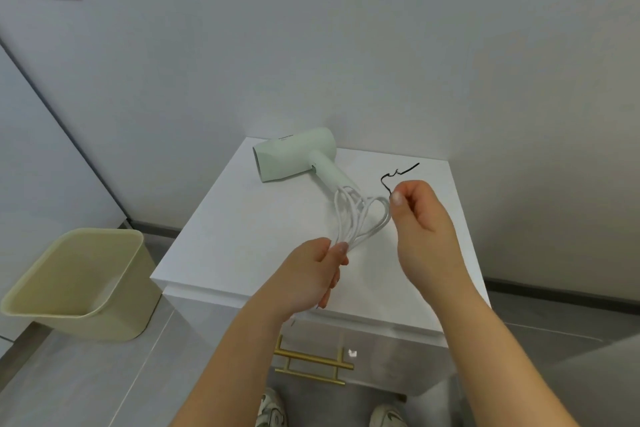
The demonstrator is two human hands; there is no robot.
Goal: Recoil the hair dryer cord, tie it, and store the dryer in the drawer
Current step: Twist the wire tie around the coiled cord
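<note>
Two brass bar handles (pixel 311 362) sit on the glossy drawer front (pixel 388 357) nearest me. Above the cabinet's near edge my left hand (pixel 311 274) clenches the gathered end of the looped white cord (pixel 360 218), fingers curled round it. Further in, toward the right edge, my right hand (pixel 419 211) pinches one end of a thin black twist tie (pixel 398 173). The pale green plastic hair dryer (pixel 294 156) lies on its side near the far edge of the white cabinet top (pixel 214 236). I judge the loops could spring apart if my left grip slackens while I wrap the tie, and tugging the cord might drag the dryer.
</note>
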